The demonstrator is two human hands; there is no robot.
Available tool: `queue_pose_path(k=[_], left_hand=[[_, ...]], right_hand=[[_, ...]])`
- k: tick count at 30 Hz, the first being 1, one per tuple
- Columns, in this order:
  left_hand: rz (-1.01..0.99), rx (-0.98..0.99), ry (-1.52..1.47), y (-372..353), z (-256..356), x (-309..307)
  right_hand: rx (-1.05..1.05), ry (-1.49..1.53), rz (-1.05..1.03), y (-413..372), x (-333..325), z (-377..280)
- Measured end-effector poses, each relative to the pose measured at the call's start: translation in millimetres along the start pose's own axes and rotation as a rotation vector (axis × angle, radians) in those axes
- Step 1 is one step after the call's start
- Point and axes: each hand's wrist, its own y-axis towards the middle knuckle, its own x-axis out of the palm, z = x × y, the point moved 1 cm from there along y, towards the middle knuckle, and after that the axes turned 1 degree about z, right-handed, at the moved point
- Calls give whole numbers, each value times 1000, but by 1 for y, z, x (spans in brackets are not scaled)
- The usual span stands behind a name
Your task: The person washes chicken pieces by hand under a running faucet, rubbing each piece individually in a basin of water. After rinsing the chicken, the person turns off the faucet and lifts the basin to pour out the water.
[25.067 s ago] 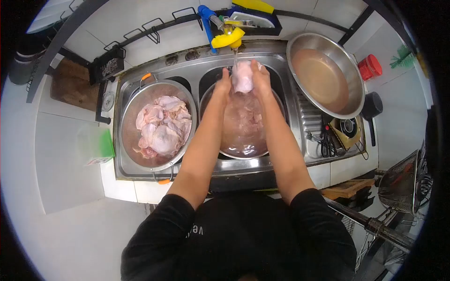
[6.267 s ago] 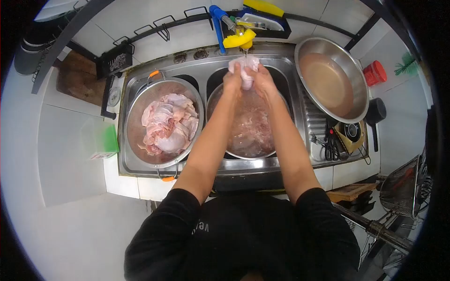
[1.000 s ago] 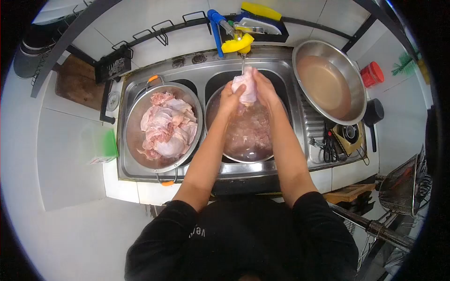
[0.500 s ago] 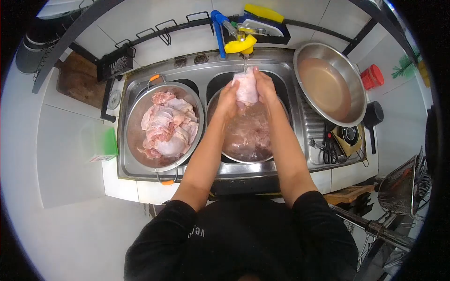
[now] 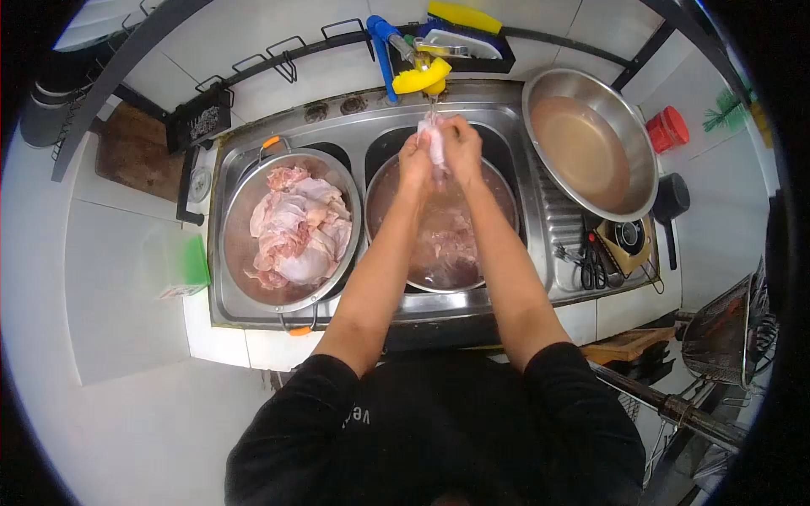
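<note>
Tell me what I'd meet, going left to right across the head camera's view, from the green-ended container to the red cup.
Translucent plastic container with a green end → orange-handled round metal pan → person's left hand → pale-pink raw chicken piece → right hand → large round silver basin → red plastic cup.

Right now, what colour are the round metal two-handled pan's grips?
Orange grips, clearest in head view.
</note>
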Motion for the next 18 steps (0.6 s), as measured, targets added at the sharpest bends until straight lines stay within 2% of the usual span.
queue_pose_path(k=[1, 3, 4, 5, 7, 8, 10, 11, 12, 14, 15, 17, 18], left_hand=[[1, 16, -21, 0, -4, -2], [9, 34, -55, -2, -3, 0], [35, -11, -170, -5, 3, 2], [61, -54, -285, -7, 10, 4], [70, -45, -256, -5, 15, 1], [75, -44, -222, -5, 16, -1], [82, -46, -162, -6, 18, -2], [86, -52, -98, -7, 18, -2], [84, -56, -97, -5, 12, -2], [154, 71, -166, -2, 0, 1], [154, 71, -164, -3, -3, 2], [268, 65, -133, -6, -7, 4], [263, 62, -135, -7, -9, 6]], right_hand=[[3, 2, -1, 5, 1, 12], [177, 280, -66, 17, -1, 28], [263, 373, -93, 13, -6, 26], [259, 372, -98, 10, -8, 23], [305, 502, -70, 3, -10, 18], [303, 501, -73, -3, -7, 16], [42, 541, -74, -14, 0, 10], [44, 541, -71, -16, 1, 9], [-63, 437, -64, -18, 2, 9], [-211, 283, -21, -18, 1, 8], [-210, 285, -20, -19, -2, 1], [-82, 34, -7, -21, -8, -15], [-83, 30, -3, -20, -9, -13]])
